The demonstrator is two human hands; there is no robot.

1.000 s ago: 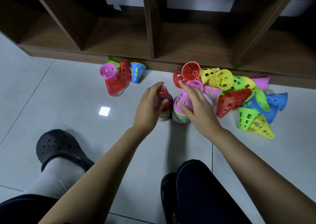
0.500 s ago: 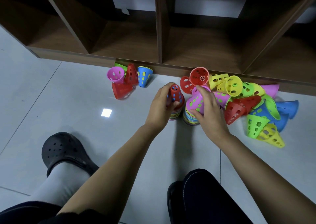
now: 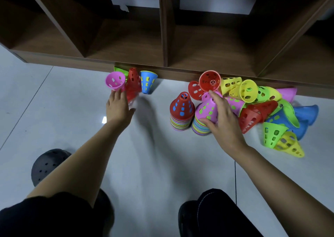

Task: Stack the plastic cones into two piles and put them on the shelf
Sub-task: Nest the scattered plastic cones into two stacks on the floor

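While the right hand clasps the pink-topped pile at frame centre, beside the red-topped pile, the left hand, fingers spread and empty, is at the loose cones upper left; a careless pull could topple either pile.

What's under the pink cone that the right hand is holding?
A pile of nested cones: only their coloured rims show below the pink cone. Their bodies are covered, and the right hand hides the pile's right side.
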